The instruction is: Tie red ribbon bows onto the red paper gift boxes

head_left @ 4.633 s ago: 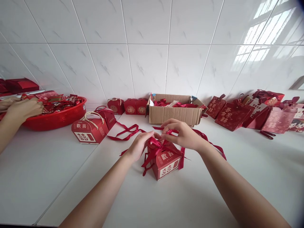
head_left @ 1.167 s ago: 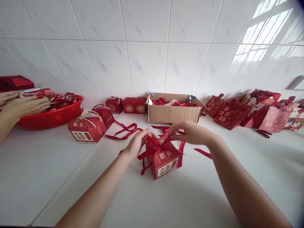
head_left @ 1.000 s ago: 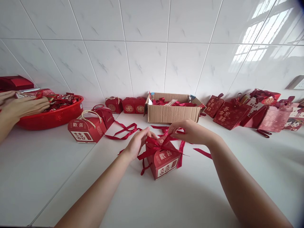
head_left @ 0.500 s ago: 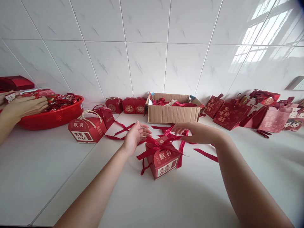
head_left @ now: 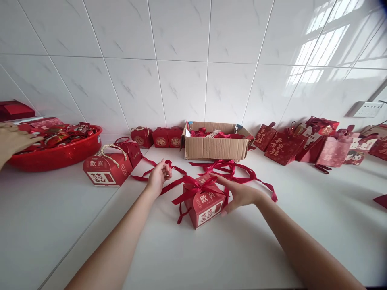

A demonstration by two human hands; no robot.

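A red gift box with Chinese characters stands in front of me, a wine-red satin ribbon bow tied across its top. My right hand spans the right end of this box, thumb at the front corner and fingers toward the back. To the left of the box, my left hand hovers over loose ribbon, its fingers loosely curled in with nothing visible in them. A dark red cord handle hangs at the box's left side. Behind it, more loose ribbon lies in loops.
Against the tiled wall stands a cardboard box holding ribbon. Rope-handled red boxes are at left, beside a red basin of wrapped sweets, where another person's hand reaches in. Several red gift bags lean at right.
My right hand has come down from above the bow to the box's right end. My left hand has moved away leftward, its fingers curling in. The other person's hand has shifted left.
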